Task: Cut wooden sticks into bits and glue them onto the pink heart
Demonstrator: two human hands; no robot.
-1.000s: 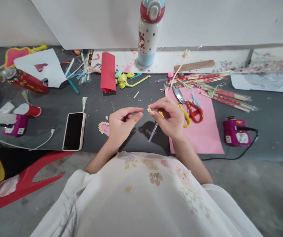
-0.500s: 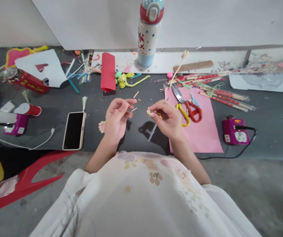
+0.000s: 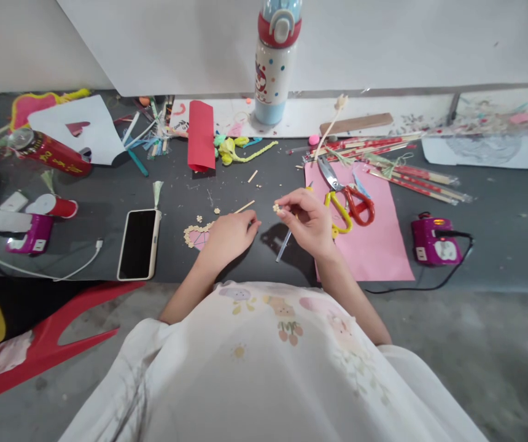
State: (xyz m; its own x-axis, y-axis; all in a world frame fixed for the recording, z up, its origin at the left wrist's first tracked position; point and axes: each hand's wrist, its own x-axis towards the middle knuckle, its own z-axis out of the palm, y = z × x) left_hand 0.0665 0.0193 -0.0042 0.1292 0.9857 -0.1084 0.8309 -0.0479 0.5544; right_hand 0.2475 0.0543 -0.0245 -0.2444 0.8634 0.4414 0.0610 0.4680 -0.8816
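My right hand (image 3: 307,222) pinches a small pale flower-shaped piece (image 3: 276,209) between thumb and forefinger, above the dark tabletop. Below it shows a clear thin stick (image 3: 283,247); whether the hand also holds this cannot be made out. My left hand (image 3: 232,235) is low over the table, back up, thumb apart from the forefinger, with nothing visible in it; its other fingers are mostly hidden. Partly under it lies a pink paper shape (image 3: 196,237) edged with little pale flowers. Two loose flower pieces (image 3: 199,218) and a thin wooden stick (image 3: 244,207) lie beyond this hand.
Scissors (image 3: 344,199) rest on pink paper (image 3: 374,245) at the right, near bundled sticks (image 3: 425,181) and a purple plug adapter (image 3: 439,239). A phone (image 3: 139,244) lies left. Behind stand a bottle (image 3: 274,73) and a folded red paper (image 3: 201,135); a can (image 3: 52,152) lies far left.
My left hand has turned palm down and lowered toward the table, uncovering more of the pink shape and the loose flowers. The right hand keeps its pinch, nearly still.
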